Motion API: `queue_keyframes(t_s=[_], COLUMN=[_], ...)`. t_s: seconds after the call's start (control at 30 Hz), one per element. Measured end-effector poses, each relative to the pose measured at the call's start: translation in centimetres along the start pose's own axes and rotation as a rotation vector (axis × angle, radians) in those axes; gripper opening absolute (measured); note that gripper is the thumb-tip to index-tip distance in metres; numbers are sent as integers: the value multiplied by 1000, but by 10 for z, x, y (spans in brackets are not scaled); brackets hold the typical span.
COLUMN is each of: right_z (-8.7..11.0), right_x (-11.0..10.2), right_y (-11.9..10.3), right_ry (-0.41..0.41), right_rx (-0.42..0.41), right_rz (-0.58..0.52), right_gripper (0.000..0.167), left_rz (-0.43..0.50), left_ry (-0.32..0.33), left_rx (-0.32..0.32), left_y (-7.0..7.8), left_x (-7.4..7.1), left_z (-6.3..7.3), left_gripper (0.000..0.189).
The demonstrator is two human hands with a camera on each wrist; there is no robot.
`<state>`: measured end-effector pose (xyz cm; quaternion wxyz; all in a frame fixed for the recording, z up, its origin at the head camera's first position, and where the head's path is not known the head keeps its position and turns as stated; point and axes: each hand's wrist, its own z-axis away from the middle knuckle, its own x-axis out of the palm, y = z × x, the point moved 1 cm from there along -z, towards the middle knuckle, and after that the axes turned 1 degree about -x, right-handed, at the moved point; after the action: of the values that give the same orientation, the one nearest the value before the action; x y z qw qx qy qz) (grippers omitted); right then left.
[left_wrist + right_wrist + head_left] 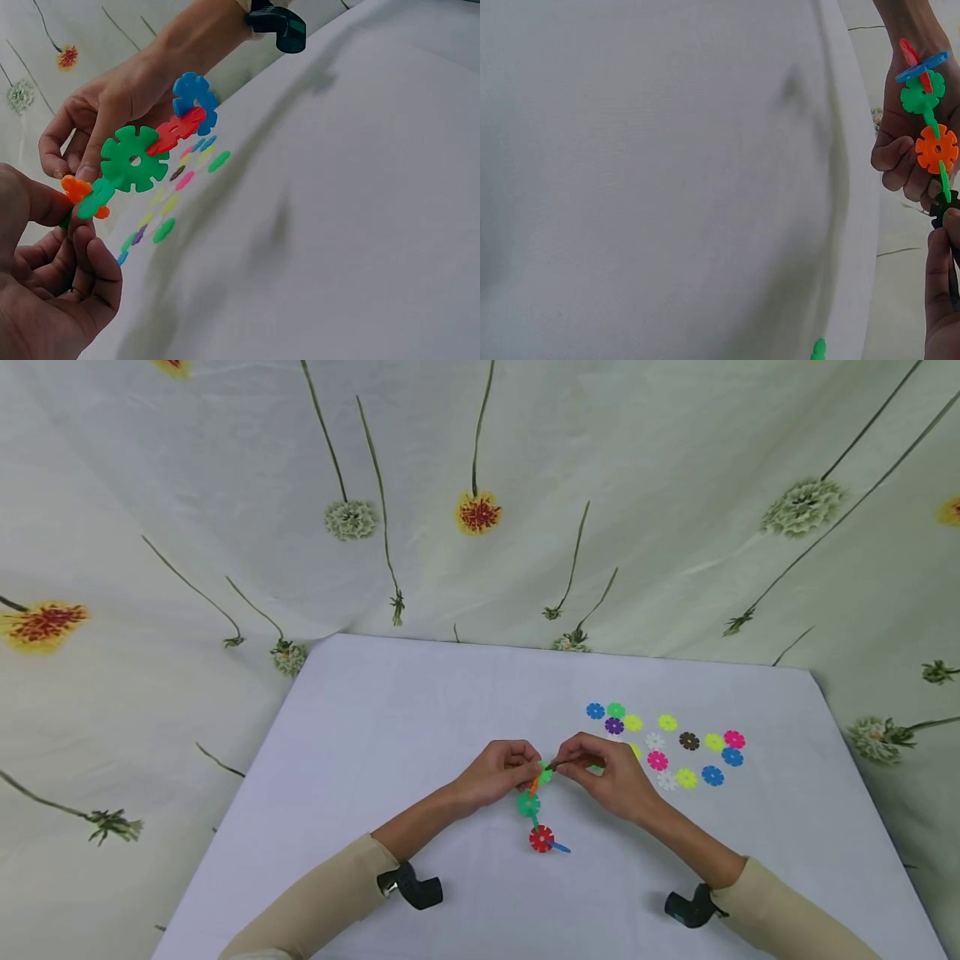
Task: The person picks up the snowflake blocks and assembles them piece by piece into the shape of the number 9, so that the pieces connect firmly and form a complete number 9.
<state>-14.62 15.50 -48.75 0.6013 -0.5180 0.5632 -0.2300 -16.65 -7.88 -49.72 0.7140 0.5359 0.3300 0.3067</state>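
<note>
Over the middle of the table, my left hand (498, 771) pinches the upper end of a chain of slotted plastic flower discs. My right hand (611, 777) meets it there, pinching a dark disc (940, 213) whose edge is right at an edge-on green disc (945, 182). Along the chain come an orange disc (937, 149), green discs (135, 159), a red disc (541, 838) and a blue disc (192, 96) at the far end. The chain hangs down from the left fingers in the head view. Fingers partly hide the joint between dark and green discs.
Several loose discs lie scattered right of centre, beyond the right hand, among them a brown disc (689, 741), a pink disc (657, 761) and a purple disc (614, 726). The white table (360, 718) backs onto a flower-print cloth (420, 568).
</note>
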Motion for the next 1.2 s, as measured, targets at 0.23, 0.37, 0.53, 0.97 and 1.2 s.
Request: queue_keyframes(t_s=[0.23, 0.37, 0.53, 0.97, 1.2], right_z=[1, 1, 2, 4, 3], right_x=[-1, -2, -5, -37, -43], right_y=[2, 2, 6, 33, 47], right_ry=[-31, -56, -67, -89, -78], right_rx=[-4, -19, -23, 115, 157], right_rz=[-36, -61, 21, 439, 498], right_gripper=[16, 17, 22, 26, 25], left_rz=[26, 35, 26, 20, 38], left_ry=[-22, -40, -44, -8, 4], left_rx=[-25, -27, -5, -7, -29], left_y=[1, 1, 2, -3, -5], left_x=[1, 1, -2, -6, -7], left_z=[-1, 0, 0, 4, 5], left_gripper=[19, 19, 21, 19, 22])
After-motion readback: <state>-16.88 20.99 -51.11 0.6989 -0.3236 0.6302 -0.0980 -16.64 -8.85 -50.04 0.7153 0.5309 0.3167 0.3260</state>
